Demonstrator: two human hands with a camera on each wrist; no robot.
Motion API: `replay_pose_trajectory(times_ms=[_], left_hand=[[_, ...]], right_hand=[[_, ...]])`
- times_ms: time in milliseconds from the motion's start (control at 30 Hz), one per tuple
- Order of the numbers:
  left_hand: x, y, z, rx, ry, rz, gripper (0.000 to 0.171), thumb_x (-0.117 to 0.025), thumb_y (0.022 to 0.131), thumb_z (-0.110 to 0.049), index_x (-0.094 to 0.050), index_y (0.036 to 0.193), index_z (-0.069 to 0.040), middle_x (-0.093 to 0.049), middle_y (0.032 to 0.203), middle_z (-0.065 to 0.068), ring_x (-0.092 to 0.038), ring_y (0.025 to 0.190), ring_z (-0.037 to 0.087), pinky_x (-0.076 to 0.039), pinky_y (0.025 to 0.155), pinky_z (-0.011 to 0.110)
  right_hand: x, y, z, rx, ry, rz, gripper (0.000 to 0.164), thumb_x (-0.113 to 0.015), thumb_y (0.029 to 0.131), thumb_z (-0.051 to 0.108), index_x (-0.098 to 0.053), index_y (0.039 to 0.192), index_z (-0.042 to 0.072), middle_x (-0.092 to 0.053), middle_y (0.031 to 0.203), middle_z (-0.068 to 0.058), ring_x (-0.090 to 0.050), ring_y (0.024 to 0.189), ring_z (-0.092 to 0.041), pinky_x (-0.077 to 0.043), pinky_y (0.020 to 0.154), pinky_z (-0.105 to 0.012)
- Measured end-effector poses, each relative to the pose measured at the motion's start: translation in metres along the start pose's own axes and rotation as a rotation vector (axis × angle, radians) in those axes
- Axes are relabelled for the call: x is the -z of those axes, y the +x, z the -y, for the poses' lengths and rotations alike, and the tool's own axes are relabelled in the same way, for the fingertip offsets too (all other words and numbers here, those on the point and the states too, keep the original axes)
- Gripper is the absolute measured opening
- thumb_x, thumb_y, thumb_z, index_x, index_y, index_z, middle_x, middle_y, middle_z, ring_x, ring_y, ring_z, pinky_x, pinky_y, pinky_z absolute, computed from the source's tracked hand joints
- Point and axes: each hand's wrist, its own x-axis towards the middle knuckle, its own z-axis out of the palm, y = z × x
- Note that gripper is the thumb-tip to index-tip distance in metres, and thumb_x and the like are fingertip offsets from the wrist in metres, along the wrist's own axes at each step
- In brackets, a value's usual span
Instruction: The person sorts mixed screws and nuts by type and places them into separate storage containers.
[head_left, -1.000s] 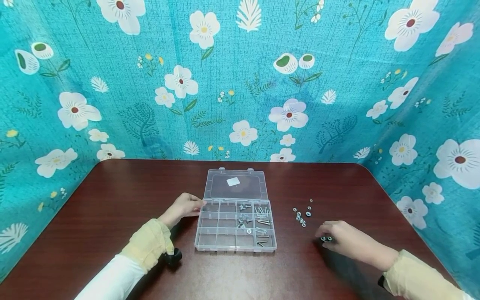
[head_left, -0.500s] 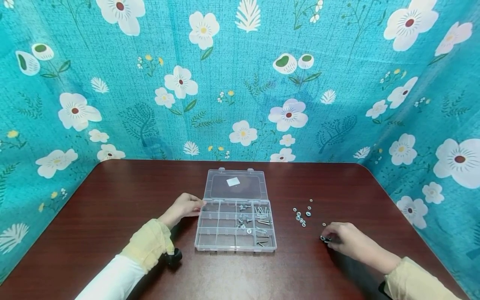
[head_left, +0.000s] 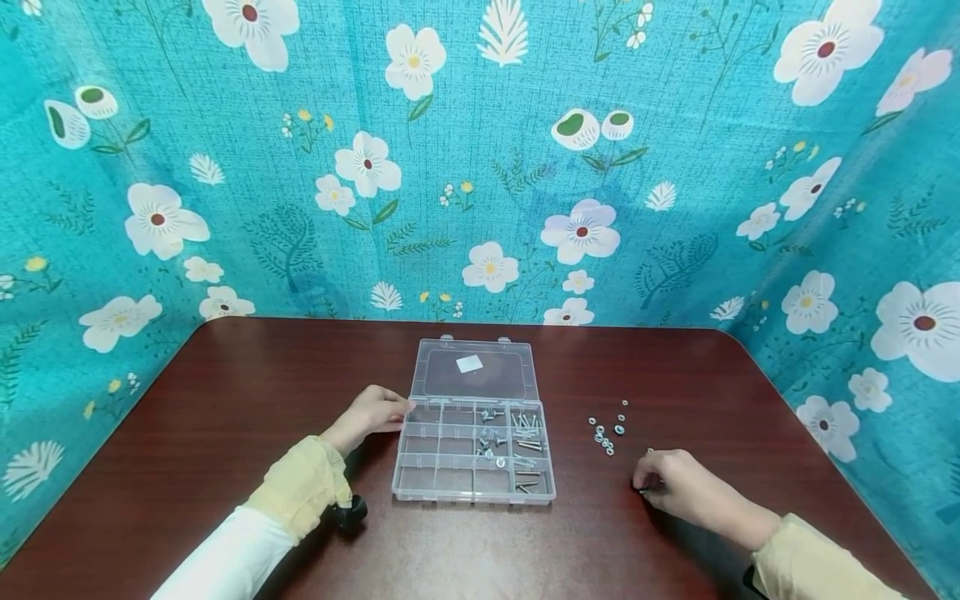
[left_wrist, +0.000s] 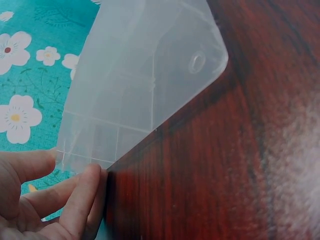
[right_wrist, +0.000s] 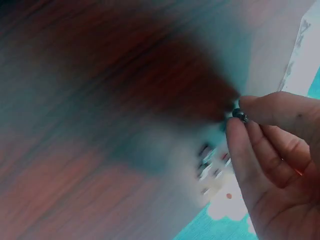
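My left hand holds the upper left corner of a clear plastic compartment box; in the left wrist view its thumb and fingertips meet the box side. The lid lies folded back behind the box. Short screws and longer screws lie in the right-hand compartments. To the right of the box, my right hand is low over the table. Between its thumb and fingertip it pinches a small dark metal nut, largely hidden by the fingers in the head view.
Several loose nuts and washers are scattered on the dark wooden table between the box and my right hand. One larger nut lies among them. A flowered turquoise cloth hangs behind and along both sides.
My right hand first shifts slightly right, then back left. The small nuts seen at its fingertips earlier are now covered by its fingers. My left hand stays on the box.
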Motion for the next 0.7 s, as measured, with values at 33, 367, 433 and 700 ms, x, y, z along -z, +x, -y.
replay_pose_trajectory(times_ms=[33,367,433,700], left_hand=[[0.0,0.0,0.0,0.0,0.001,-0.001,0.032,-0.057,0.09,-0.003,-0.054,0.112,0.019,-0.058,0.11,0.027,-0.06,0.088,0.021,-0.056,0.074,0.031],[-0.001,0.0,-0.001,0.002,0.017,-0.009,0.032,-0.057,0.09,-0.004,-0.053,0.113,0.019,-0.058,0.108,0.027,-0.06,0.089,0.023,-0.056,0.075,0.032],[-0.001,0.0,-0.001,0.005,0.016,-0.011,0.033,-0.057,0.09,-0.004,-0.053,0.113,0.019,-0.058,0.108,0.027,-0.06,0.089,0.023,-0.056,0.075,0.031],[-0.001,0.001,0.002,-0.002,0.005,-0.002,0.033,-0.057,0.09,-0.004,-0.053,0.112,0.02,-0.057,0.108,0.027,-0.059,0.088,0.021,-0.056,0.075,0.031]], right_hand=[[0.0,0.003,0.003,0.02,0.001,-0.006,0.029,-0.069,0.062,-0.012,-0.062,0.074,0.013,-0.055,0.072,0.01,-0.053,0.064,-0.005,-0.047,0.051,-0.02],[-0.009,0.039,0.036,0.118,0.046,-0.121,0.019,-0.07,0.07,-0.007,-0.069,0.079,0.01,-0.06,0.076,0.007,-0.053,0.066,-0.002,-0.046,0.052,-0.014],[-0.011,0.048,0.043,0.129,0.048,-0.149,0.016,-0.071,0.071,-0.005,-0.069,0.079,0.009,-0.063,0.076,0.006,-0.056,0.068,-0.003,-0.048,0.054,-0.016],[-0.015,0.087,0.067,0.105,0.112,-0.135,0.012,-0.071,0.076,-0.003,-0.072,0.084,0.005,-0.066,0.079,0.001,-0.058,0.07,-0.003,-0.05,0.056,-0.016]])
